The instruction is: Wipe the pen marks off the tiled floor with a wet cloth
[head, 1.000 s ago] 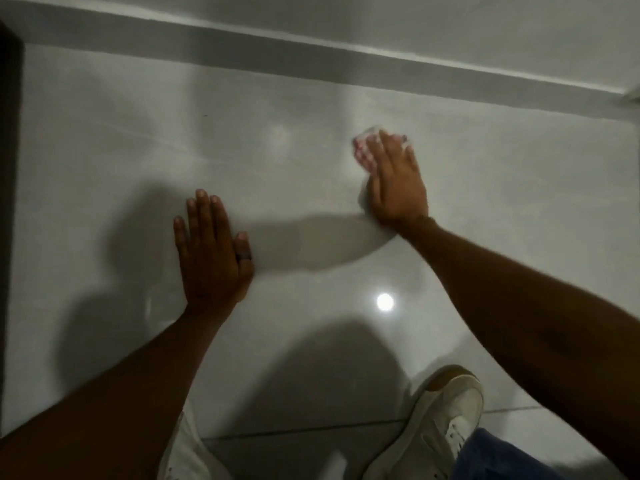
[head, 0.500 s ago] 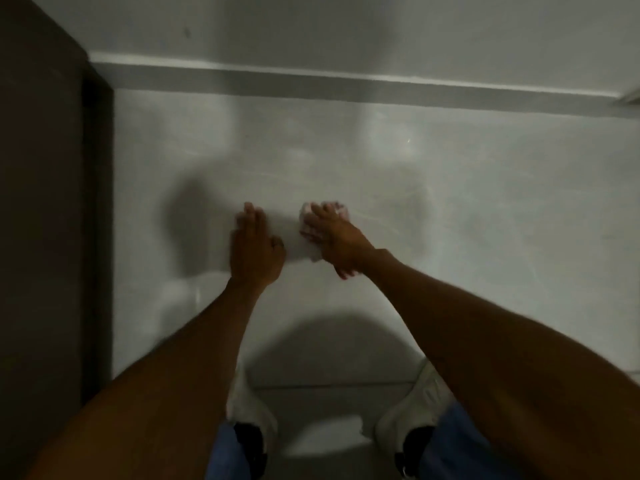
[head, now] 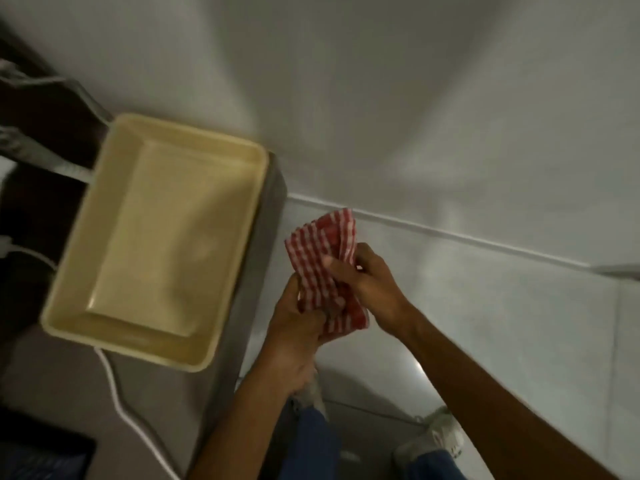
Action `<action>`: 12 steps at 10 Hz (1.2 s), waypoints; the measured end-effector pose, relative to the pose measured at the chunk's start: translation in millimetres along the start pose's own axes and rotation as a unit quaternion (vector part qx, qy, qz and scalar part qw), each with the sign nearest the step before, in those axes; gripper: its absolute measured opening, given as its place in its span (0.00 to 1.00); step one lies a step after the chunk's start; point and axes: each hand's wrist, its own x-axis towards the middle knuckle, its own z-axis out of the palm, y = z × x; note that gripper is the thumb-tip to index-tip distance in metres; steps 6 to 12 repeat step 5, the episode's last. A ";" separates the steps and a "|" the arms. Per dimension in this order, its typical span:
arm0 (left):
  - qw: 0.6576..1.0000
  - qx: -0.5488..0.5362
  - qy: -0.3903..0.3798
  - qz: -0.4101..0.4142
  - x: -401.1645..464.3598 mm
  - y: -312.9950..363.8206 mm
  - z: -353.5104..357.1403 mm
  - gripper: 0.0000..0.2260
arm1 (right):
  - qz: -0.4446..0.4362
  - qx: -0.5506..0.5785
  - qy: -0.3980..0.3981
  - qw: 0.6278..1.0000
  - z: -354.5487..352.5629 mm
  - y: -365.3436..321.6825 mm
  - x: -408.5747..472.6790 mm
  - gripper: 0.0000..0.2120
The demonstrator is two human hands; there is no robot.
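Red-and-white checked cloth (head: 323, 268), bunched in mid-air beside cream rectangular plastic basin (head: 156, 237), fingers of left hand (head: 298, 327) and right hand (head: 372, 282) closed on it; careless wringing could drip onto white tiled floor (head: 485, 306).

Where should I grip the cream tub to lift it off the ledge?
Take the tub by its two long rim edges, one hand on each, coming from above. The raised rim runs all round and shows bare there; the near corner overhangs the ledge, so a one-sided grip would likely tip it. Both hands hold the cloth now.
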 end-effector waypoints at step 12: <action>0.889 0.400 0.153 0.159 111.3 72.9 -195.5 0.39 | -0.124 -0.577 0.070 0.804 195.3 -89.7 152.3 0.24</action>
